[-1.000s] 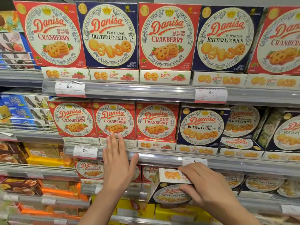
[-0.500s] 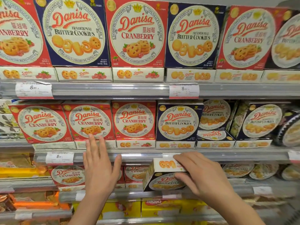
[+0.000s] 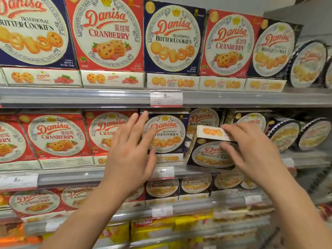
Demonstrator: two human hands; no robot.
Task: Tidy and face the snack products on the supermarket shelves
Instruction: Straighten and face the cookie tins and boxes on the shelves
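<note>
Left of centre, the left hand [image 3: 131,155] is spread flat, fingers straight, fingertips over the upright butter cookie box [image 3: 166,133] on the middle shelf. Right of centre, the right hand [image 3: 251,151] pinches a tilted blue butter cookie carton [image 3: 206,151], its face tipped downward, in front of the messy boxes [image 3: 204,117] behind. That hand is nearer the gap. Half a second ago the carton sat lower, at the shelf below; both hands have risen.
</note>
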